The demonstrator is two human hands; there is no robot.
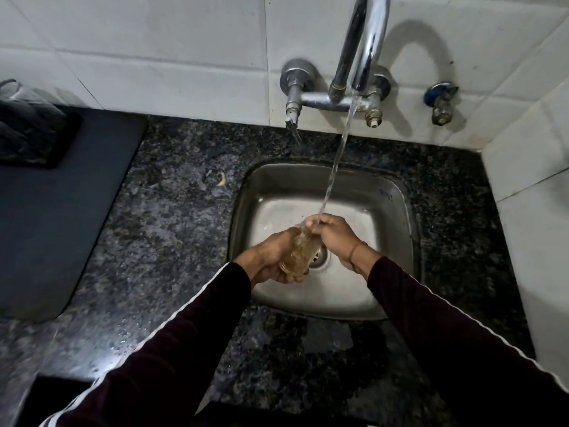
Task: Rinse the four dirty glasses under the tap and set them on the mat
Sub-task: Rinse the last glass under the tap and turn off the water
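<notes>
Over the square stainless-steel sink [385, 211], the person holds a clear drinking glass [303, 248] tilted, its mouth toward the far side, under the stream of water [335, 161] that falls from the curved chrome tap [366, 41]. The glass holds brownish, cloudy water. The left hand [272, 260] grips the glass around its base and lower wall, fingers curled under it. The right hand [334, 231] is at the rim, fingers curled at the mouth where the stream lands. On the speckled dark granite surface [172, 192], to the left, lies a dark rectangular mat [61, 211]; at its far left corner stands another clear glass [18, 94], contents too dim to tell.
</notes>
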